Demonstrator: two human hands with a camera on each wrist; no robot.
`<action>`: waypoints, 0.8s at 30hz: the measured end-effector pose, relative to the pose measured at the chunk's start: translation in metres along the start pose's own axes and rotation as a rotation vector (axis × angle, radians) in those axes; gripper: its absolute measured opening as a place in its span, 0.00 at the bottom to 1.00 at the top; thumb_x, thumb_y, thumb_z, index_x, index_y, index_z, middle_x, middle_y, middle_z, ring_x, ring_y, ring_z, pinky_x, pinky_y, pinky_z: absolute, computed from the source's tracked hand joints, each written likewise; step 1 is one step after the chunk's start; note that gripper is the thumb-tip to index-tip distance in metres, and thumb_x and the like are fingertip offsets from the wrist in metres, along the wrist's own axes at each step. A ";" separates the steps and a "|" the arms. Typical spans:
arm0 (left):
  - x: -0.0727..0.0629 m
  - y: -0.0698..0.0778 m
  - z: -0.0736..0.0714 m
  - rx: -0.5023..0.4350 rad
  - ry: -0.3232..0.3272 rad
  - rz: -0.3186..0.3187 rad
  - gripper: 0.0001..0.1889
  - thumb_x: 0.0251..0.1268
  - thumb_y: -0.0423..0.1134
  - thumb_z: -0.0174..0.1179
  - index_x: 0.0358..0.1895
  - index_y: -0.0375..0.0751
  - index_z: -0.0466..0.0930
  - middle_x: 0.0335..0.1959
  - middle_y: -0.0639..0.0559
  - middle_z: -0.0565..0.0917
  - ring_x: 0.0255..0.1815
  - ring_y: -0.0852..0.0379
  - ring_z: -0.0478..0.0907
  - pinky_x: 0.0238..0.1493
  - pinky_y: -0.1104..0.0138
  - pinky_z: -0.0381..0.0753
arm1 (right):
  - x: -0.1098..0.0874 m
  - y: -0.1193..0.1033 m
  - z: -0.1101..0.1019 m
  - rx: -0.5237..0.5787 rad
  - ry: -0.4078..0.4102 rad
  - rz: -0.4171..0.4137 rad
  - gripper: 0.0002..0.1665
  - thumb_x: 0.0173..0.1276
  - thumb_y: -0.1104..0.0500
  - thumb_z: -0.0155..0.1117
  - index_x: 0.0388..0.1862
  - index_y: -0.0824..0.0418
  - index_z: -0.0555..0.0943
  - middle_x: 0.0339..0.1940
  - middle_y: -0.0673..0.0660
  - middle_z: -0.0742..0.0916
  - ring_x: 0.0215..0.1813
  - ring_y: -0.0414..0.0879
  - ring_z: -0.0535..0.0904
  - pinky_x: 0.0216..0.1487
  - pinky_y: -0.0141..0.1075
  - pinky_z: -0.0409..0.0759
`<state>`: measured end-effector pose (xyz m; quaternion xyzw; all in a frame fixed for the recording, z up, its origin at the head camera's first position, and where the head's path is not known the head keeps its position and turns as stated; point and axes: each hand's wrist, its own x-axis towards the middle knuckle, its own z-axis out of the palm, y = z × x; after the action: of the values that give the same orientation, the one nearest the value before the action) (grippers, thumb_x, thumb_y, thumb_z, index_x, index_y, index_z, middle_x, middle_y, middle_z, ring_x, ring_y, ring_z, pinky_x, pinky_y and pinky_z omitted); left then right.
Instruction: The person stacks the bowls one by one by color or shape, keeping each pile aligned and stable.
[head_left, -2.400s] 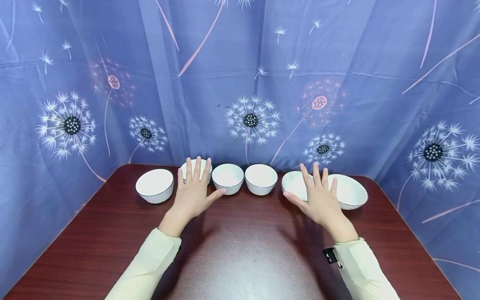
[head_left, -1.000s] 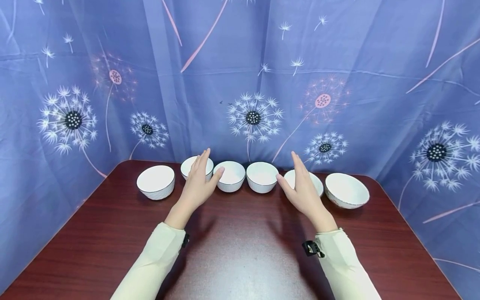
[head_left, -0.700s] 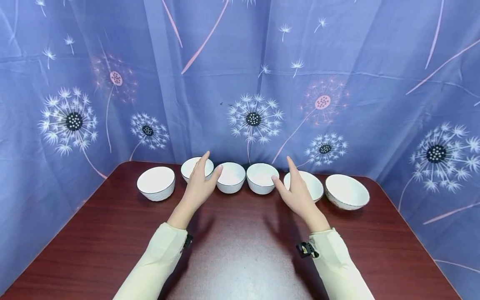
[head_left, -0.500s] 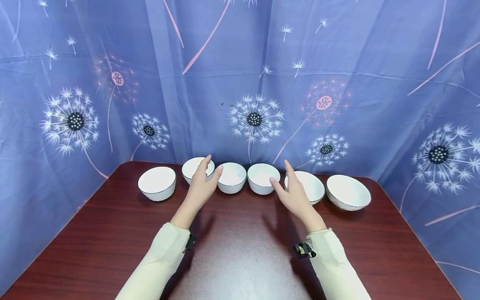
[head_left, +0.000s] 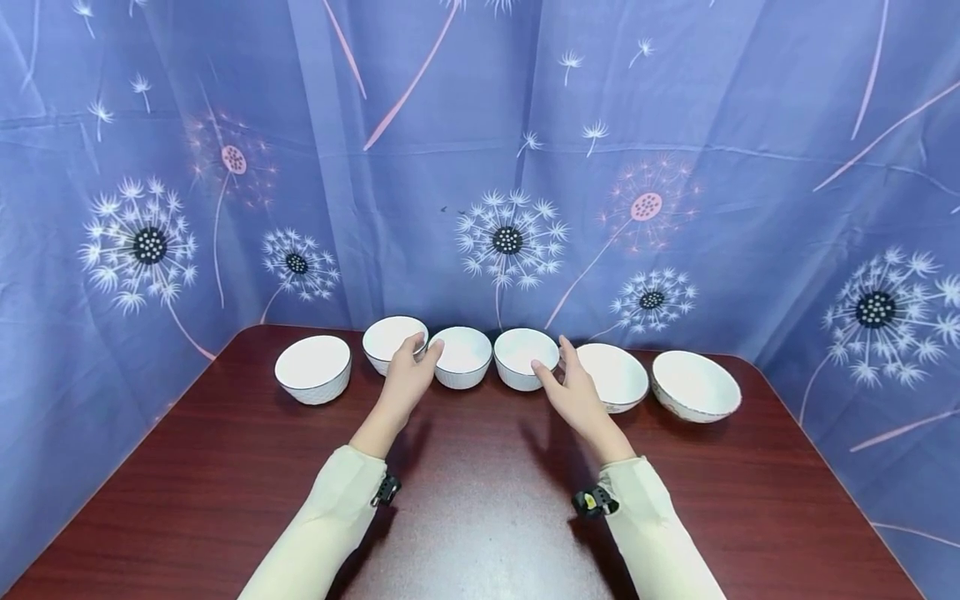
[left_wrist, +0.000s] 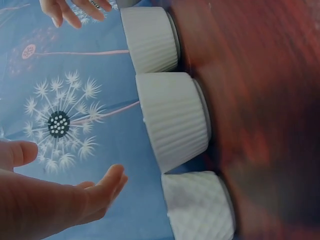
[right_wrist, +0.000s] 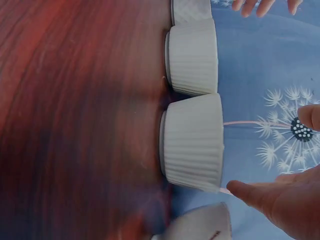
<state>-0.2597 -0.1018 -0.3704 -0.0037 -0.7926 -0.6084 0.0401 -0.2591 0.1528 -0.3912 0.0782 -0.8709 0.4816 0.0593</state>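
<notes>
My left hand [head_left: 405, 379] hovers before the second and third bowls from the left, thumb apart from the fingers. The second is a diamond-textured white bowl [head_left: 382, 333]; the third is a ribbed white bowl [head_left: 462, 354]. In the left wrist view, that hand [left_wrist: 60, 200] is apart from the rims and holds nothing. My right hand [head_left: 576, 398] is by another ribbed white bowl [head_left: 517, 354], thumb overlapping its front rim in the head view. The right wrist view has a fingertip of the right hand [right_wrist: 285, 202] right at this bowl's [right_wrist: 195, 142] rim, fingers spread.
A wider white bowl [head_left: 618, 375] stands behind the right hand, with a patterned white bowl [head_left: 695, 387] farther right. At far left is a textured white bowl [head_left: 312, 371]. All the bowls line the back of the dark red wooden table [head_left: 480, 500], before a blue dandelion curtain [head_left: 420, 208].
Both hands have come closer together and lower toward the middle bowls, the right one moving left from the right-hand bowls. Their widely spread fingers have bent more. The bowls stay in place.
</notes>
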 end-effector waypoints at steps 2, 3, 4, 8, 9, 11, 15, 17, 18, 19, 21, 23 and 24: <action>0.001 -0.001 0.001 -0.018 -0.014 -0.037 0.34 0.74 0.48 0.49 0.72 0.27 0.54 0.71 0.32 0.60 0.71 0.40 0.60 0.70 0.53 0.64 | 0.001 0.002 0.002 0.001 0.003 0.015 0.45 0.74 0.48 0.54 0.77 0.67 0.45 0.73 0.74 0.59 0.72 0.63 0.60 0.70 0.51 0.64; 0.001 -0.002 0.001 -0.030 -0.020 -0.057 0.34 0.74 0.48 0.49 0.72 0.27 0.53 0.71 0.32 0.59 0.72 0.41 0.58 0.71 0.54 0.62 | 0.002 0.002 0.003 -0.003 0.007 0.020 0.45 0.73 0.48 0.54 0.77 0.68 0.45 0.73 0.74 0.59 0.72 0.63 0.60 0.71 0.51 0.63; 0.002 -0.002 0.001 -0.039 -0.025 -0.073 0.34 0.74 0.47 0.49 0.72 0.27 0.53 0.72 0.32 0.59 0.73 0.41 0.57 0.72 0.54 0.61 | 0.002 0.002 0.004 -0.008 0.010 0.024 0.46 0.73 0.48 0.54 0.77 0.68 0.45 0.73 0.74 0.58 0.72 0.63 0.59 0.71 0.51 0.63; 0.005 -0.007 0.002 -0.073 -0.040 -0.124 0.34 0.74 0.46 0.48 0.73 0.27 0.50 0.73 0.32 0.57 0.74 0.41 0.53 0.73 0.54 0.59 | 0.004 0.003 0.008 -0.029 0.016 0.038 0.47 0.73 0.49 0.55 0.76 0.70 0.45 0.74 0.73 0.58 0.73 0.62 0.57 0.73 0.51 0.59; 0.006 -0.009 0.002 -0.086 -0.045 -0.133 0.34 0.74 0.46 0.48 0.73 0.26 0.49 0.73 0.32 0.56 0.74 0.41 0.53 0.72 0.53 0.59 | 0.004 0.004 0.009 -0.038 0.016 0.044 0.47 0.73 0.49 0.55 0.76 0.70 0.45 0.73 0.73 0.59 0.73 0.62 0.57 0.73 0.51 0.59; 0.008 -0.012 0.003 -0.116 -0.059 -0.145 0.35 0.74 0.44 0.48 0.73 0.25 0.47 0.72 0.30 0.55 0.74 0.40 0.53 0.71 0.52 0.62 | 0.006 0.004 0.010 -0.053 0.018 0.054 0.47 0.73 0.49 0.55 0.76 0.71 0.45 0.73 0.73 0.59 0.72 0.63 0.58 0.72 0.53 0.59; 0.011 -0.017 0.007 -0.185 -0.075 -0.171 0.35 0.74 0.42 0.47 0.73 0.24 0.44 0.72 0.27 0.53 0.73 0.38 0.54 0.68 0.52 0.66 | 0.008 0.006 0.014 -0.073 0.030 0.068 0.47 0.73 0.49 0.54 0.76 0.72 0.45 0.72 0.74 0.61 0.71 0.64 0.60 0.71 0.55 0.61; 0.013 -0.020 0.010 -0.204 -0.076 -0.181 0.35 0.74 0.41 0.47 0.73 0.23 0.42 0.72 0.26 0.52 0.72 0.36 0.55 0.68 0.51 0.66 | 0.010 0.007 0.017 -0.069 0.042 0.068 0.47 0.72 0.50 0.55 0.75 0.73 0.44 0.71 0.75 0.61 0.71 0.64 0.60 0.71 0.54 0.60; 0.015 -0.021 0.012 -0.214 -0.075 -0.189 0.35 0.74 0.40 0.47 0.73 0.23 0.42 0.72 0.26 0.51 0.72 0.36 0.55 0.68 0.51 0.66 | 0.011 0.007 0.018 -0.065 0.049 0.068 0.47 0.72 0.50 0.55 0.75 0.73 0.44 0.71 0.75 0.61 0.71 0.64 0.60 0.72 0.54 0.60; 0.016 -0.022 0.013 -0.221 -0.075 -0.194 0.35 0.74 0.40 0.47 0.73 0.23 0.41 0.72 0.26 0.50 0.72 0.36 0.54 0.68 0.51 0.66 | 0.012 0.008 0.019 -0.061 0.055 0.068 0.47 0.72 0.51 0.55 0.75 0.73 0.44 0.72 0.75 0.61 0.72 0.64 0.59 0.72 0.53 0.59; 0.018 -0.025 0.015 -0.230 -0.075 -0.205 0.36 0.74 0.40 0.47 0.73 0.22 0.40 0.72 0.25 0.49 0.72 0.36 0.54 0.67 0.51 0.67 | 0.014 0.009 0.022 -0.057 0.067 0.065 0.47 0.72 0.51 0.55 0.75 0.74 0.45 0.72 0.75 0.60 0.72 0.63 0.58 0.73 0.52 0.57; 0.020 -0.027 0.017 -0.243 -0.076 -0.220 0.36 0.74 0.39 0.46 0.73 0.22 0.39 0.72 0.25 0.48 0.72 0.36 0.53 0.66 0.52 0.69 | 0.016 0.011 0.025 -0.060 0.079 0.058 0.46 0.72 0.53 0.56 0.74 0.76 0.45 0.72 0.75 0.59 0.73 0.63 0.55 0.74 0.52 0.55; 0.022 -0.028 0.017 -0.250 -0.076 -0.229 0.36 0.74 0.39 0.46 0.73 0.23 0.38 0.73 0.25 0.48 0.73 0.36 0.53 0.66 0.52 0.70 | 0.018 0.011 0.026 -0.064 0.083 0.057 0.46 0.72 0.53 0.55 0.74 0.76 0.45 0.73 0.75 0.58 0.74 0.63 0.54 0.75 0.52 0.54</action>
<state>-0.2836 -0.0936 -0.4002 0.0588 -0.7071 -0.7021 -0.0603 -0.2792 0.1349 -0.4113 0.0313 -0.8844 0.4580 0.0842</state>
